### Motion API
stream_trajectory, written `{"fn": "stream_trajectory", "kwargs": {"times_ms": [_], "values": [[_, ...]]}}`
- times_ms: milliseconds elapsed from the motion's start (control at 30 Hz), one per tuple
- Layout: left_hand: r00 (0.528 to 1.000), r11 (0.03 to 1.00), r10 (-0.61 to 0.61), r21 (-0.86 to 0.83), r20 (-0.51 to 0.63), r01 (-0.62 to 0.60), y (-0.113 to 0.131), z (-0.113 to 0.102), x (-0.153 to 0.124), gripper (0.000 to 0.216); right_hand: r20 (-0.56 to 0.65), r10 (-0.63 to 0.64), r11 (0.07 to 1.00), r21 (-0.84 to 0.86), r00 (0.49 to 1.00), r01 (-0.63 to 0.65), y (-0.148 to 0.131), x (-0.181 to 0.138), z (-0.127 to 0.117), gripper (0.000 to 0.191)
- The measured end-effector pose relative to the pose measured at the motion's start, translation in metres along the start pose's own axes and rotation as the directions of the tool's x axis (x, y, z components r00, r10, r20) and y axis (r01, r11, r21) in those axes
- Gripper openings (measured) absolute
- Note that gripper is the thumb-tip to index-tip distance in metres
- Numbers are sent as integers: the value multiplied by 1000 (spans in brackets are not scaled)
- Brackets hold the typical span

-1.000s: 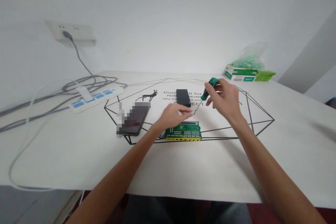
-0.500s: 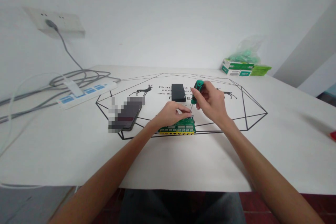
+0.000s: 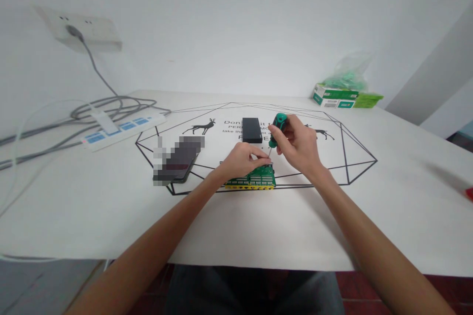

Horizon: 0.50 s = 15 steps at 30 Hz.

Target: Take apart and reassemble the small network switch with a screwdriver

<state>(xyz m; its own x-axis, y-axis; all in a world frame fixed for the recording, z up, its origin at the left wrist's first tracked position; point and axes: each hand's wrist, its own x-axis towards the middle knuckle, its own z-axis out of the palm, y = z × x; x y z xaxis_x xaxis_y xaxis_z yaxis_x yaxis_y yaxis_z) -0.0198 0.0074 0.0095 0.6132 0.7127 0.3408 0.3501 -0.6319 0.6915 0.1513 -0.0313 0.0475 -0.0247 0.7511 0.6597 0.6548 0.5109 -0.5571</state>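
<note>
In my right hand [image 3: 298,142] is a screwdriver [image 3: 278,128] with a green and black handle, held nearly upright. Its thin shaft points down at the far right edge of a green circuit board [image 3: 261,175], which has a row of yellow parts along its near side. My left hand [image 3: 244,160] rests over the board's far left part, thumb and fingers pinched together beside the screwdriver's tip. Whatever lies between those fingertips is too small to make out. The tip itself is hidden by the fingers.
Beyond the board lies a black box [image 3: 252,130]. A dark phone [image 3: 181,160], partly blurred, is on the left. Farther left are a power strip [image 3: 123,130] and tangled grey cables [image 3: 111,104]. Green and white boxes [image 3: 335,96] with a plastic bag [image 3: 349,76] stand back right.
Both hands, the screwdriver and the board keep almost the same places. The whole view has shifted very slightly.
</note>
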Motion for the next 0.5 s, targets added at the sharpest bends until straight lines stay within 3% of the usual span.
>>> {"fn": "stream_trajectory", "kwargs": {"times_ms": [267, 500], "values": [[1000, 1000, 9, -9, 9, -9, 0, -1, 0, 17, 62, -24, 996, 93, 998, 18, 1, 0, -2, 26], [999, 998, 39, -51, -14, -40, -4, 0, -1, 17, 191, 24, 926, 365, 981, -93, 1, 2, -6, 32]]}}
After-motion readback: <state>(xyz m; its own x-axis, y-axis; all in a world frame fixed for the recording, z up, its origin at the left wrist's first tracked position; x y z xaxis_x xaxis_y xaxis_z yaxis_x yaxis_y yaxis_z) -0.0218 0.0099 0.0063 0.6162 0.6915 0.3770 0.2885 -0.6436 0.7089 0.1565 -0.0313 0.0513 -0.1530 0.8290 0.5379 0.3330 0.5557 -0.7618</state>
